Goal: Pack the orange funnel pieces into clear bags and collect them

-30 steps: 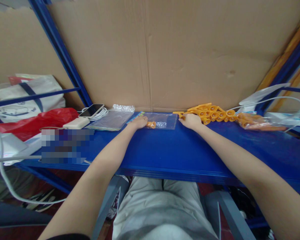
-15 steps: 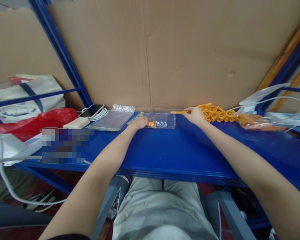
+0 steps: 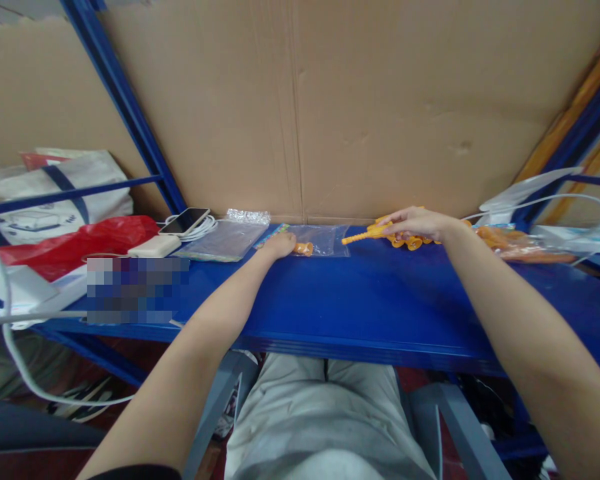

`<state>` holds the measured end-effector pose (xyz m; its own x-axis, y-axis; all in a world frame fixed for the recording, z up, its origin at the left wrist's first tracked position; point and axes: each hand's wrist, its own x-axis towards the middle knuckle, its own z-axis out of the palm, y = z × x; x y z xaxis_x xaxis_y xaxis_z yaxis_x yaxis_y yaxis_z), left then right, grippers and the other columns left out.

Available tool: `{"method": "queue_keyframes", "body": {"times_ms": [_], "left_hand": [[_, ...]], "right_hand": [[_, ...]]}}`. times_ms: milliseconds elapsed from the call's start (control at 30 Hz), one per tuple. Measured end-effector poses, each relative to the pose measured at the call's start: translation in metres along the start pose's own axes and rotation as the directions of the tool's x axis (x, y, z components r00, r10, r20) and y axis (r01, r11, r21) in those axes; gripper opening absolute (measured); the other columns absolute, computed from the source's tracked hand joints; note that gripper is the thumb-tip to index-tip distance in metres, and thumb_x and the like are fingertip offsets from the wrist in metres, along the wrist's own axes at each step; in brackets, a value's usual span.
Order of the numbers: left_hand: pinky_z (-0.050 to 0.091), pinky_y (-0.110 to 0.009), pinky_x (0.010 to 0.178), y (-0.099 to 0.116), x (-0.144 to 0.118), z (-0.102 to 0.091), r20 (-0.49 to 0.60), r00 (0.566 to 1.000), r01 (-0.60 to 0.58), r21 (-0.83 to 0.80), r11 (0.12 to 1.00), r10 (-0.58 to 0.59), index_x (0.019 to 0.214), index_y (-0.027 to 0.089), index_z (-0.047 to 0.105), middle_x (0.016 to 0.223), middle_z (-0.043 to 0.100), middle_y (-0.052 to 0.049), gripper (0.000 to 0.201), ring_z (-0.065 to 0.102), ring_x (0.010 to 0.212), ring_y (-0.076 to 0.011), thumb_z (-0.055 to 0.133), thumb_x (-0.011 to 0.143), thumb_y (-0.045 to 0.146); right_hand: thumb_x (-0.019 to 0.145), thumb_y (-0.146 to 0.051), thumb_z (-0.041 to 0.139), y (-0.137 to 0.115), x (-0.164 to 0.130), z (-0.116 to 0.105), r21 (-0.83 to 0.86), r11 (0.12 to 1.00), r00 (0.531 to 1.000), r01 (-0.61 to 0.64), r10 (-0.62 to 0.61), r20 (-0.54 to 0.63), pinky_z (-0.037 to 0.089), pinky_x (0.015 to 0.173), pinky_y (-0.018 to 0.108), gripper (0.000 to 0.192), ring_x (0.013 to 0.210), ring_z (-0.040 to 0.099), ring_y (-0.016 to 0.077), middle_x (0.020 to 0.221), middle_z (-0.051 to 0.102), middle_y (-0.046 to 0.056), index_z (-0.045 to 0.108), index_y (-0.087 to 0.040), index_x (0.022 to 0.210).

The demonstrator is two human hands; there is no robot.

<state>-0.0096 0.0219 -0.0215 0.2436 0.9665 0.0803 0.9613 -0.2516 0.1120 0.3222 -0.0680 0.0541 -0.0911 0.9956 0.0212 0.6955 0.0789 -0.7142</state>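
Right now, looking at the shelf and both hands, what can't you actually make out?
- Head view: a pixelated patch on the shelf blurs whatever lies there.
- The right hand covers most of the orange pile, so no count.
- The left hand hides its fingertips' grip on the clear bag.
- The orange piece in the bag is too small to identify.

A pixelated patch (image 3: pixel 137 290) blurs whatever lies on the counter (image 3: pixel 360 300) at left. The right hand (image 3: pixel 417 223) covers most of the orange pile (image 3: pixel 411 243). Both elbows are cut off by the bottom edge.
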Motion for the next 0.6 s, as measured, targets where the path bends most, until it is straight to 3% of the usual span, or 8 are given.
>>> {"method": "queue_keyframes", "body": {"times_ms": [200, 333, 600], "left_hand": [[0.03, -0.029, 0.116, -0.001, 0.0, 0.0, -0.002, 1.0, -0.019, -0.007, 1.0, 0.019, 0.127, 0.008, 0.063, 0.144, 0.057, -0.016, 0.055, 0.048, 0.139, -0.0223, 0.02, 0.1, 0.028], [0.028, -0.028, 0.117, -0.001, 0.001, 0.0, 0.004, 1.0, -0.02, -0.002, 1.0, 0.02, 0.131, 0.009, 0.061, 0.147, 0.055, -0.014, 0.055, 0.043, 0.143, -0.021, 0.019, 0.1, 0.027], [0.026, -0.027, 0.119, 0.001, -0.002, -0.003, 0.029, 0.999, -0.02, 0.022, 1.0, 0.02, 0.137, 0.008, 0.057, 0.154, 0.048, -0.013, 0.056, 0.036, 0.148, -0.0205, 0.018, 0.102, 0.026]], "right_hand": [[0.076, -0.024, 0.076, -0.016, -0.011, 0.006, -0.071, 0.992, 0.994, 0.107, -0.109, -0.021, 0.054, 0.065, 0.026, 0.019, 0.073, 0.067, 0.015, 0.082, 0.076, 0.005, 0.08, -0.023, 0.094], [0.077, -0.021, 0.073, -0.026, -0.017, 0.006, -0.048, 0.995, 0.993, 0.091, -0.094, -0.066, 0.055, 0.068, 0.026, 0.016, 0.074, 0.069, 0.0143, 0.082, 0.075, 0.004, 0.08, -0.023, 0.092], [0.072, -0.027, 0.08, -0.005, 0.008, 0.02, -0.084, 0.985, 0.988, 0.152, -0.154, -0.013, 0.046, 0.055, 0.021, 0.029, 0.06, 0.06, 0.0107, 0.071, 0.071, 0.001, 0.078, -0.018, 0.1]]}}
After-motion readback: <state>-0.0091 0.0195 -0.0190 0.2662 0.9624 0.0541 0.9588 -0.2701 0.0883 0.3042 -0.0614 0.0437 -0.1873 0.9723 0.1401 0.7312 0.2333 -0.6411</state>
